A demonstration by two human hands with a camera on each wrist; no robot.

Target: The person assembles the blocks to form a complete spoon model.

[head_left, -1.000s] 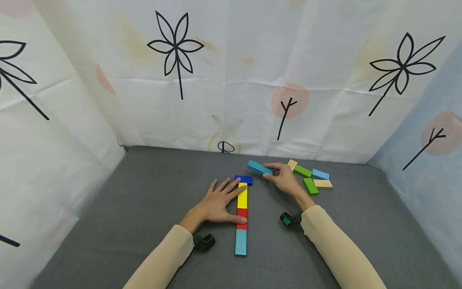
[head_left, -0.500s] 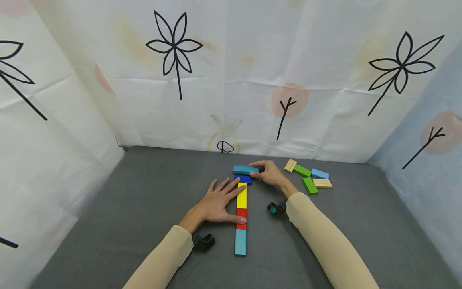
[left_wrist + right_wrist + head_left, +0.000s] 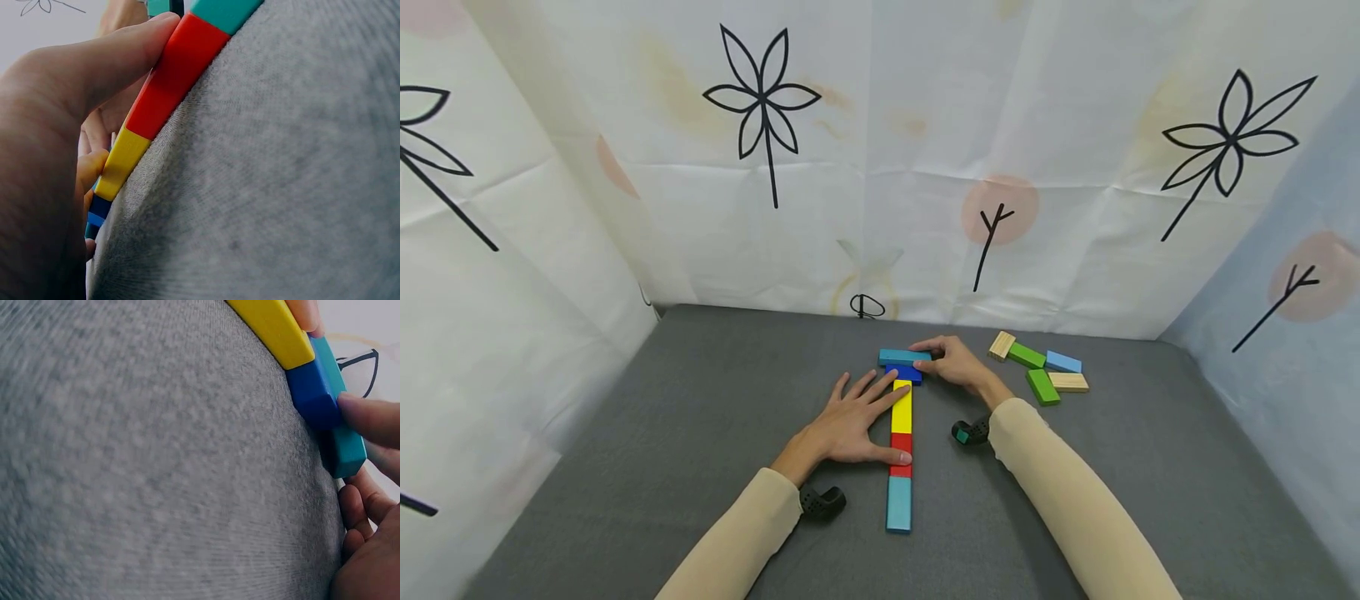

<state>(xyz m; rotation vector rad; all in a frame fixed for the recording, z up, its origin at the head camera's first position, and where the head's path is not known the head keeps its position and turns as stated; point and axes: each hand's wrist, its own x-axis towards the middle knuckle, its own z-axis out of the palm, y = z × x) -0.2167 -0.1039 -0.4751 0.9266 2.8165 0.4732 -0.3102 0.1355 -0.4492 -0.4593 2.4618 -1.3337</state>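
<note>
Pinching teal rectangular block (image 3: 897, 357) beside dark-blue block (image 3: 908, 373): right hand (image 3: 957, 367), hiding its right end. Left hand (image 3: 850, 428) spread wide, partly covering yellow block (image 3: 902, 417), red block (image 3: 181, 72). Grey fabric tabletop (image 3: 737, 358), flower-printed white cloth backdrop (image 3: 880, 142).

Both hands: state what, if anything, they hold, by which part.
The right hand pinches the far teal block near its right end; the left hand, fingers spread, holds nothing.

At your left hand (image 3: 848, 427), the red block (image 3: 178, 75) looks smooth and satiny, like the teal block (image 3: 350, 452) in your right hand (image 3: 958, 367). Right of that, a pale block (image 3: 1068, 382) shows wood grain; the cloth (image 3: 156, 462) below looks matt, rough.
</note>
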